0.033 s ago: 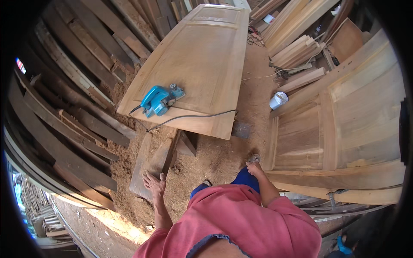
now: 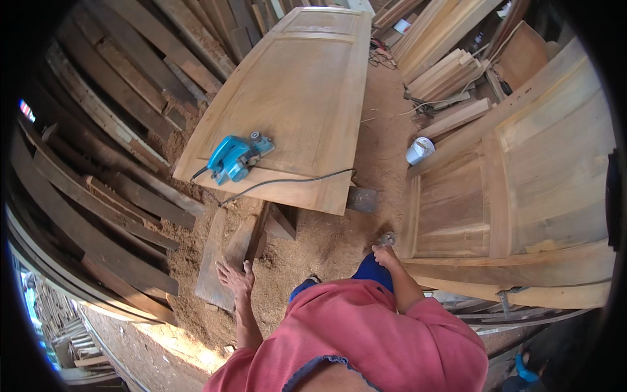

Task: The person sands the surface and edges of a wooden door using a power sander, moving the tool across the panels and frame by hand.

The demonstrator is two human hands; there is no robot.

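Observation:
My left hand [image 2: 236, 277] is open, fingers spread, by the near end of a thick wooden beam [image 2: 236, 238] strewn with shavings; whether it touches the wood I cannot tell. My right hand [image 2: 386, 255] is closed around a small greyish object [image 2: 387, 238] with a rounded end, too small to name. It is held low beside my blue-clad leg, close to the corner of a panelled wooden door [image 2: 499, 215] on the right. Ahead, a blue electric planer [image 2: 230, 160] rests on the near end of another wooden door panel [image 2: 307, 98], its dark cord [image 2: 287, 179] trailing across the edge.
Long dark planks [image 2: 98, 189] are stacked along the left. Sawdust covers the floor [image 2: 326, 242]. A white tub [image 2: 420, 151] stands beside the right door, near cut lumber [image 2: 450, 78] and loose cables. Part of another person [image 2: 526, 372] shows at the lower right.
The view has shifted slightly, so the door panel and planer sit a little further left and higher. Both hands keep almost the same place and shape.

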